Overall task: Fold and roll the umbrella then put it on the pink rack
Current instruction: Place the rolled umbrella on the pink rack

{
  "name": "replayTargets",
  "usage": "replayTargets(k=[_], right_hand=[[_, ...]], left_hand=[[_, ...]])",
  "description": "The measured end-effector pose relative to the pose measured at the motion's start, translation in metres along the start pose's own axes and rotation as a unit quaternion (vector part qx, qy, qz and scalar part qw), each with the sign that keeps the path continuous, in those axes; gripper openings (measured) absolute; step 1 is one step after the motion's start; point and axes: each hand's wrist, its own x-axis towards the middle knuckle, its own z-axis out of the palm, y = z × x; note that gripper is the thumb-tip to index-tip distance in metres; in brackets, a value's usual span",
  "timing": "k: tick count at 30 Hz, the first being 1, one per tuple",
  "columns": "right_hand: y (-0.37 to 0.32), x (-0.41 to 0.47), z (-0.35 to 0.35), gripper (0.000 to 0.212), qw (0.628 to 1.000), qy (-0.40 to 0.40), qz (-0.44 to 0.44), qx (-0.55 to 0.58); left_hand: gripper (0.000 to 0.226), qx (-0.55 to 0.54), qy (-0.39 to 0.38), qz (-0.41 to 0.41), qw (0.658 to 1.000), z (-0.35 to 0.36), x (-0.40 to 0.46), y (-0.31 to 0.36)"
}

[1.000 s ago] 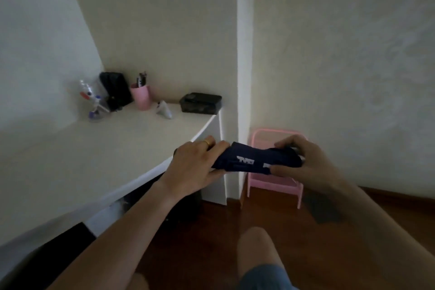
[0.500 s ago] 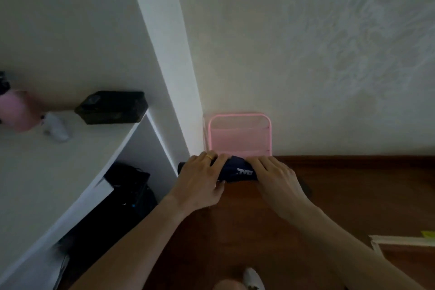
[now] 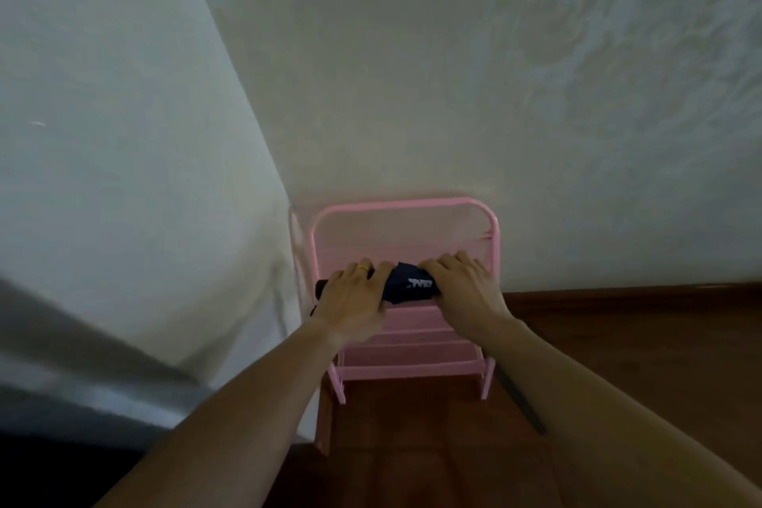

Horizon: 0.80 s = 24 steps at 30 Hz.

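The rolled navy umbrella (image 3: 412, 285), with white lettering on its cloth, lies crosswise over the top shelf of the pink rack (image 3: 406, 205). My left hand (image 3: 353, 298), wearing a gold ring, covers its left end, where a black tip sticks out. My right hand (image 3: 464, 285) grips its right end. Both hands rest on the umbrella from above. I cannot tell whether the umbrella touches the shelf.
The rack stands on a dark wooden floor (image 3: 618, 342) against a pale textured wall (image 3: 453, 74). A white panel (image 3: 123, 177) rises close on the rack's left. A thin dark strip (image 3: 521, 400) lies on the floor by the rack's right leg.
The view has closed in on the rack and tilted down. Both hands have carried the umbrella forward from in front of the rack to above its top shelf.
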Motion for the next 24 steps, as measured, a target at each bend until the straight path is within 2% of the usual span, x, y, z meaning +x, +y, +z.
replayTargets(k=[5,10,14,16,18,19,21,24], right_hand=[[0.027,0.040,0.072,0.044,0.999,-0.051,0.011,0.013],[0.040,0.054,0.111,0.036,0.991,-0.118,0.009,0.057],[0.042,0.051,0.117,0.034,0.985,-0.148,0.024,0.084],[0.041,0.044,0.117,0.039,0.984,-0.151,0.024,0.087],[0.039,0.037,0.119,0.040,0.988,-0.144,0.022,0.056],[0.039,0.033,0.122,0.035,0.991,-0.129,0.020,0.039],[0.036,0.030,0.124,0.021,0.993,-0.119,0.024,0.004],[0.029,0.028,0.121,0.015,0.992,-0.119,0.029,-0.026]], left_hand=[[0.058,-0.052,-0.088,-0.011,0.995,0.073,0.051,-0.030],[0.055,-0.117,-0.150,-0.025,0.982,0.118,0.070,-0.050],[0.072,-0.123,-0.200,-0.001,0.972,0.133,0.069,-0.057],[0.074,-0.099,-0.185,0.022,0.977,0.134,0.062,-0.058],[0.061,-0.069,-0.106,0.035,0.991,0.136,0.053,-0.058],[0.052,-0.048,-0.055,0.042,0.996,0.138,0.049,-0.057],[0.033,-0.018,0.000,0.034,0.999,0.141,0.040,-0.052],[0.025,0.027,-0.005,0.026,0.999,0.141,0.033,-0.047]])
